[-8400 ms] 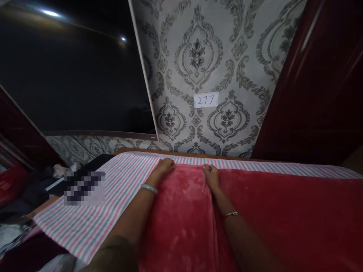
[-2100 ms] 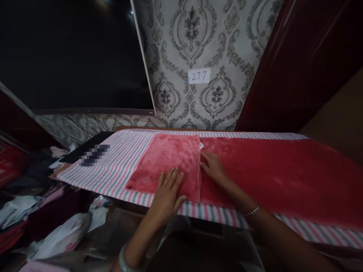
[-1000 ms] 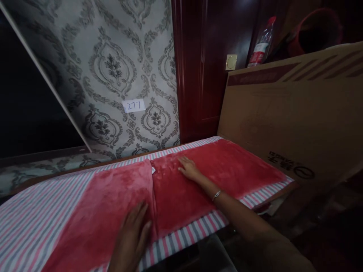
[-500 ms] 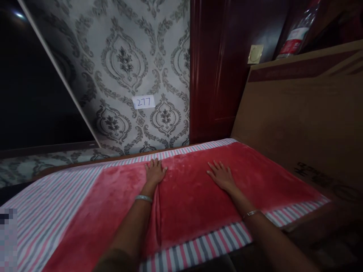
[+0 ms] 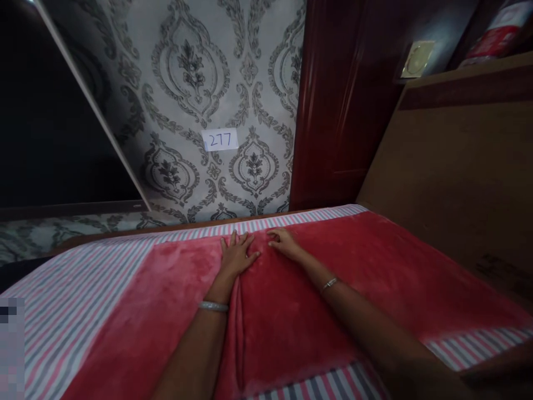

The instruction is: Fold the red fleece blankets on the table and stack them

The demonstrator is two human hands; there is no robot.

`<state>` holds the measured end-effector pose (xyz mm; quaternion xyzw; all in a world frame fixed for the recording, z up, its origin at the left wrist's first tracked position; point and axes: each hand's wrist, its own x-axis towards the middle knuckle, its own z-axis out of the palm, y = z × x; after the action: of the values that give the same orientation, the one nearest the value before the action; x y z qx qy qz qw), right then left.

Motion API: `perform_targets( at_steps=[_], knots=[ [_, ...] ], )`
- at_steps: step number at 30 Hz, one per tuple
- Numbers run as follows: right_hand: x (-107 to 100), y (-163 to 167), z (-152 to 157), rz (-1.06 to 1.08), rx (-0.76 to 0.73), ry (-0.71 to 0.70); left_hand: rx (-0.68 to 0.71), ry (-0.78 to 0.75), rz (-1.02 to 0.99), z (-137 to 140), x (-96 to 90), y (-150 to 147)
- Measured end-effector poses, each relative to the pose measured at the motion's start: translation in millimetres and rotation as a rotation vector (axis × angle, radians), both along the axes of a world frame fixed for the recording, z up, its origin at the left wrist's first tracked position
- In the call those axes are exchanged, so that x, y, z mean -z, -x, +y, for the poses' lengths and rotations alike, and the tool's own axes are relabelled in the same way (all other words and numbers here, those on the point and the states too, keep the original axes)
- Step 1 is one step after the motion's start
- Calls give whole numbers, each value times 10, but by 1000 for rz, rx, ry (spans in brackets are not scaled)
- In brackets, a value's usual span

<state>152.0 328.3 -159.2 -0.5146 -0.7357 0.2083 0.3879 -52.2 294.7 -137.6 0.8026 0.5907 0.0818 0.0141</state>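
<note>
striped cloth (image 5: 100, 272): spread over the tabletop (image 5: 73, 243) in pink, grey and white; showing at the left end, along the near edge toward the right, and as a thin strip at the far edge
red cloth (image 5: 287, 311): flat on the stripes, from short of the tabletop's left end across toward the right
fold (image 5: 239, 339): creased, layered edge, near to far through the red cloth
left hand (image 5: 236, 255): palm down over the far end of the fold, fingers spread; grey-green bangle (image 5: 214, 306) at the wrist
right hand (image 5: 285, 244): just beside, near the red cloth's far edge, fingers curled; cannot tell whether pinching fabric; thin bracelet (image 5: 330, 283) at the wrist
progress: partway, by the look of it; left part seemingly turned into layers, right part laid out without a visible fold, crease not yet flat
cardboard box (image 5: 458, 155): upright by the tabletop's right end; print too dim to read
paper slip (image 5: 220, 139): on patterned wallpaper (image 5: 191, 61) beyond the far edge; handwritten "277"
screen (image 5: 54, 128): dark, beyond the far edge at left; frame mark too small to read
bottle (image 5: 495, 39): above the box, partly out of view; red and white label, no legible brand
</note>
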Motion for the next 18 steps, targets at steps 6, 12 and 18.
perform_targets(
  at_steps=[6, 12, 18],
  knots=[
    [234, 103, 111, 1, 86, 30, -18, 22, 11, 27, 15, -4],
    [251, 123, -5, 52, 166, -28, -22, 42, -13, 26, -4, -12],
    [163, -23, -30, 171, 278, -104, -27, 39, -20, 22, -22, 1]
  ],
)
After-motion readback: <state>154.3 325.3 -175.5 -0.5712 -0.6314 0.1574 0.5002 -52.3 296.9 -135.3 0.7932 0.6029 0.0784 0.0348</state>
